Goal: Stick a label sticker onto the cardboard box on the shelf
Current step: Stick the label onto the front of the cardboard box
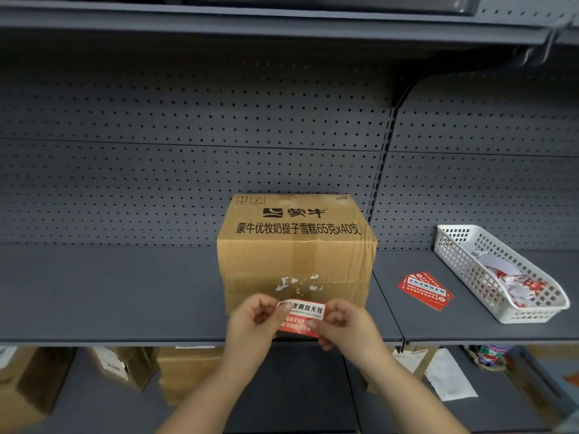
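Note:
A brown cardboard box [296, 252] with black printed characters stands on the grey shelf [109, 292], its front face marked by white torn paper scraps. Just below and in front of that face, both hands hold one red and white label sticker [302, 317]. My left hand [253, 321] pinches its left edge and my right hand [343, 324] pinches its right edge. The sticker faces me and is apart from the box. Fingers cover both of its ends.
A small stack of red label stickers [425, 289] lies on the shelf right of the box. Further right stands a white plastic basket [498, 274] with paper scraps. Perforated grey panels form the back wall. Cardboard boxes and packets sit on the shelf below.

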The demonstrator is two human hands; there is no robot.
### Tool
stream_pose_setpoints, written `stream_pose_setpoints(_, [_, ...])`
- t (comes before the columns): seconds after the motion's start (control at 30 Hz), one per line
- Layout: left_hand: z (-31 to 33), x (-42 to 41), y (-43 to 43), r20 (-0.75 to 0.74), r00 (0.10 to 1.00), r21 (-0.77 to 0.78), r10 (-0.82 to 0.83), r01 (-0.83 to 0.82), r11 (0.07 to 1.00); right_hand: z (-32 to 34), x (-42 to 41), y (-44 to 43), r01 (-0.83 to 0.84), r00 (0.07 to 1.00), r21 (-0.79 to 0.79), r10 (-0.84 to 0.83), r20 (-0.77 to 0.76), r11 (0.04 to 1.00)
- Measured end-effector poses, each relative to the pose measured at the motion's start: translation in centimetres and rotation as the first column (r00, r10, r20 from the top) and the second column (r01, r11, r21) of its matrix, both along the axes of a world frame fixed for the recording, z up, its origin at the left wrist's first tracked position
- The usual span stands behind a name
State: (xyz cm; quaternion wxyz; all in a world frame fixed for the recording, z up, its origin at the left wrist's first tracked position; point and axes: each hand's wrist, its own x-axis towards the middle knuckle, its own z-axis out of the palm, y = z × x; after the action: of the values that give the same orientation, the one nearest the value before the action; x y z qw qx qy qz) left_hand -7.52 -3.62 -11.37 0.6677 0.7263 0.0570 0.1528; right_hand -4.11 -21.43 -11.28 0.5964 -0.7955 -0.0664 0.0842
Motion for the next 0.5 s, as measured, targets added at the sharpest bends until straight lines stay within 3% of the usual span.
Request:
stream_pose_setpoints(0.1, [-0.3,0.1,0.0,-0.033,0.999,-0.049,0.001,-0.002,0.999,-0.1,-0.1,0.1,0.055,0.997,0.075,-0.050,-0.056,0.996])
stream_pose_setpoints(0.27, [-0.4,0.2,0.0,-0.007,1.000,-0.056,0.026,-0.026,0.998,0.0,0.1,0.3,0.108,0.994,0.052,-0.107,-0.014,0.993])
stream_pose_setpoints(0.5, [-0.5,2.0,1.1,0.016,1.000,0.221,0.023,-0.026,0.975,0.1,1.3,0.0,0.110,0.988,0.039,-0.113,0.109,0.993])
